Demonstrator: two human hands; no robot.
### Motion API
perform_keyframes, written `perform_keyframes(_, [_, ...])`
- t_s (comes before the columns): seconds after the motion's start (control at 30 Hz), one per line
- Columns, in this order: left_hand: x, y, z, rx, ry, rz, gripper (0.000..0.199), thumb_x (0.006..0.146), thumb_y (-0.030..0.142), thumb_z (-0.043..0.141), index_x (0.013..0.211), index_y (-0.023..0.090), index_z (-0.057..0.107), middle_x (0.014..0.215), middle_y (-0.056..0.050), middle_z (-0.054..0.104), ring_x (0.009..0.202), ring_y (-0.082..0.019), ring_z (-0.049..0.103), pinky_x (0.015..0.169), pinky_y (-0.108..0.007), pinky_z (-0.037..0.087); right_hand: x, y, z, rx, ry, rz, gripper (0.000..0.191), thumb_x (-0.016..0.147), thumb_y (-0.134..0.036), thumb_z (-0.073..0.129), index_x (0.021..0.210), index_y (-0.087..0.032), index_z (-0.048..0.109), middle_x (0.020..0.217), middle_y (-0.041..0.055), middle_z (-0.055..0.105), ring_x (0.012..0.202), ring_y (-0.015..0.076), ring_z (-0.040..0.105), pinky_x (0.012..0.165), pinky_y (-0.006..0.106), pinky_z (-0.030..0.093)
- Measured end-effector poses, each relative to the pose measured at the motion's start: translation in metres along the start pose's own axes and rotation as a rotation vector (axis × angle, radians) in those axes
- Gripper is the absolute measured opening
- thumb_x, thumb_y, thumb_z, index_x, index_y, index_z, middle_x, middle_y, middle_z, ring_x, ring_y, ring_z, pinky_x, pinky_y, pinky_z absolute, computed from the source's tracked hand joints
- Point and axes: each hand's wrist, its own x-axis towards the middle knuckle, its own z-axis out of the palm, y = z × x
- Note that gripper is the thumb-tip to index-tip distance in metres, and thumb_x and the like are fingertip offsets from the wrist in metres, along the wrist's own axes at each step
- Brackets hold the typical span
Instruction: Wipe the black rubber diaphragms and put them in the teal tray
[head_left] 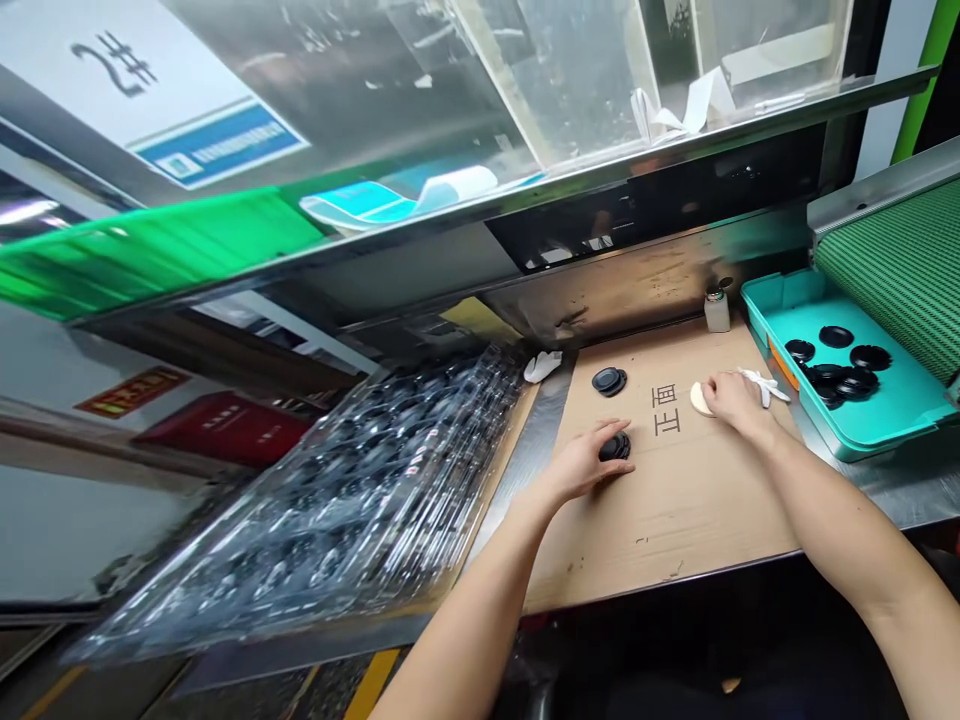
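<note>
My left hand (581,462) curves its thumb and fingers around a small stack of black round caps (615,448) standing on the cardboard sheet (637,510). Behind it on the same sheet sits a second black stack (609,381), untouched by either hand. Farther right, my right hand (733,400) has its fingers closed at the edge of a cream-coloured round pad (700,399), which lies at the cardboard. A crumpled white cloth or glove (766,386) lies just beyond that hand. The undersides of both grips are hidden.
A teal bin (847,440) with several black round parts stands at right, below a green conveyor belt (900,260). Stacked clear plastic trays (360,480) fill the left. A small white bottle (717,312) stands at the back; a metal shelf (525,200) crosses above.
</note>
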Motion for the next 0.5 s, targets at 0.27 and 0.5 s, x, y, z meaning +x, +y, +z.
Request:
perform_keyframes(0.27, [-0.016, -0.015, -0.011, 0.117, -0.105, -0.013, 0.047, 0.08, 0.055, 0.056, 0.112, 0.024, 0.071, 0.127, -0.011, 0.069, 0.119, -0.033, 0.065, 0.106, -0.044, 0.05, -0.008, -0.005, -0.003, 0.03, -0.038, -0.006, 0.04, 0.102, -0.036, 0.042, 0.113, -0.014, 0.074, 0.114, 0.0154, 0.069, 0.11, 0.0255, 0.065, 0.092, 0.032, 0.048])
perform_keyframes(0.5, [0.046, 0.055, -0.022, 0.285, 0.142, 0.141, 0.063, 0.085, 0.068, 0.047, 0.133, 0.028, 0.058, 0.145, -0.01, 0.059, 0.135, -0.036, 0.054, 0.115, -0.052, 0.04, -0.006, -0.008, -0.001, 0.081, -0.053, -0.067, 0.04, 0.102, -0.037, 0.043, 0.116, -0.013, 0.072, 0.117, 0.014, 0.068, 0.109, 0.0256, 0.065, 0.094, 0.036, 0.051])
